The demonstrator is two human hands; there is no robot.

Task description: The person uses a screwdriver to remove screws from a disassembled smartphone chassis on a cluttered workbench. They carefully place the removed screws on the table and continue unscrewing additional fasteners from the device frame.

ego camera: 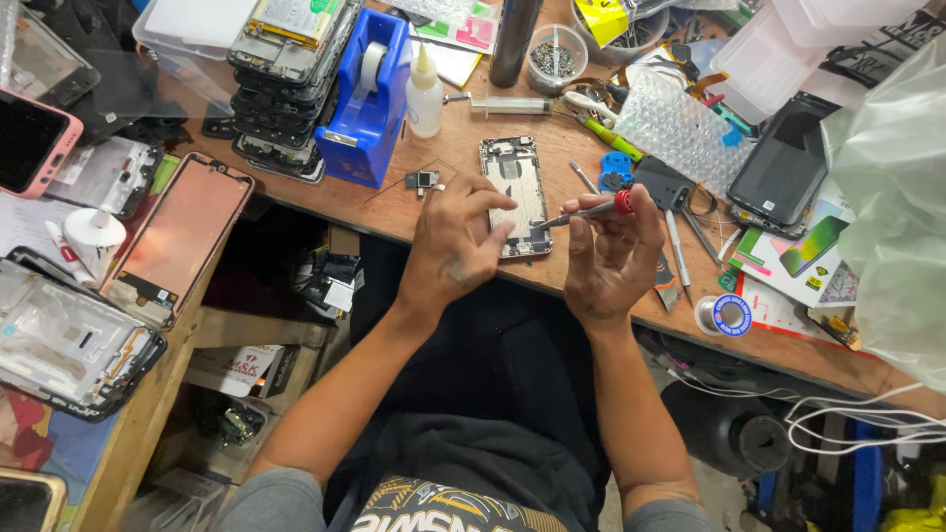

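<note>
From the head camera we look down on a crowded wooden workbench. Our left hand rests on the bench edge, fingers curled down onto the left side of an opened phone that lies flat with its insides showing; the fingertips press it rather than wrap around it. Our right hand, at 3 o'clock from the phone, pinches a small screwdriver with a red cap between thumb and forefinger, the tip pointing at the phone's lower edge. A small black part lies at 9 o'clock from the phone, just beside the left fingertips.

At 12 o'clock from the phone stands a round clear cup holding a heap of tiny dark screws. At 11 o'clock is a small white squeeze bottle; whether anything is in it we cannot tell. A syringe lies between bottle and cup. A blue tape dispenser at 10 o'clock carries a roll of tape. Left of it, a stack of phone frames leans against a clear plastic box, whose contents we cannot make out. At 4 o'clock from the right hand lies a spool of wire.
</note>
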